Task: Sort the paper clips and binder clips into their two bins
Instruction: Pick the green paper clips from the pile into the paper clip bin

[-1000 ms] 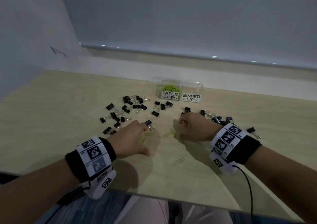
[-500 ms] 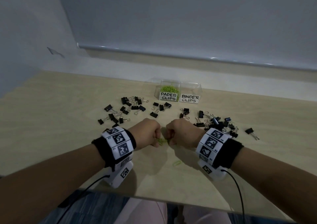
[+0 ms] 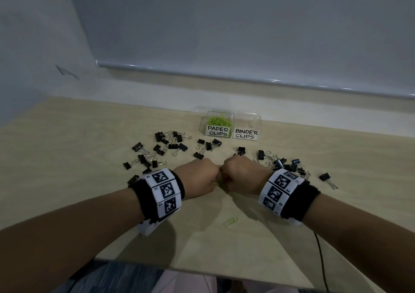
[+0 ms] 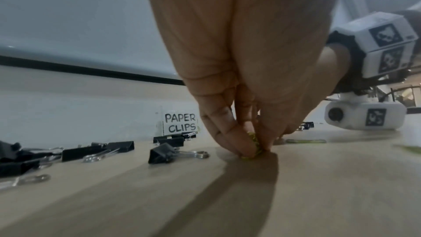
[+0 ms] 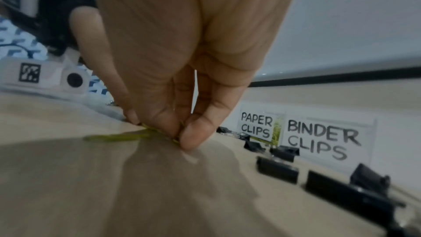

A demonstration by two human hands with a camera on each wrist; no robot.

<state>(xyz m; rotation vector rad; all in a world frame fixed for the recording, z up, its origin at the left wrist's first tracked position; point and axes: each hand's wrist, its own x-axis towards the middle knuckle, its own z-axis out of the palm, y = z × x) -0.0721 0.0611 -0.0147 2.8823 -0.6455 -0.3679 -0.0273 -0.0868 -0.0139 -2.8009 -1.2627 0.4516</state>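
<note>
A: step? both hands down mid-surface, knuckles nearly touching. left hand pinching green paper clips off the surface, fingertips curled round them

B: right hand same, thumb and fingers pinched on a green clip that trails flat on the wood. so both grasping paper clips, neither released

A: bins?

B: paper clips bin at the far edge, already holds a green heap. binder clips bin touching it on the right, looks bare inside, can't be sure

A: so paper-clip step in hand, binder step not started. black binder clips scattered left and right between hands and bins

B: one stray paper clip lying nearer the body, well apart from the hands

A: next move calls for, my guess: lift both pinches, carry forward over the binder clips, drop in the left bin. keep grip tight, thin wire slips easily

B: room: lane straight ahead to the bins has only a few binder clips, go over them not through. near edge of the surface is close behind the wrists, stray clip sits near it. wall right behind the bins so don't overshoot
</note>
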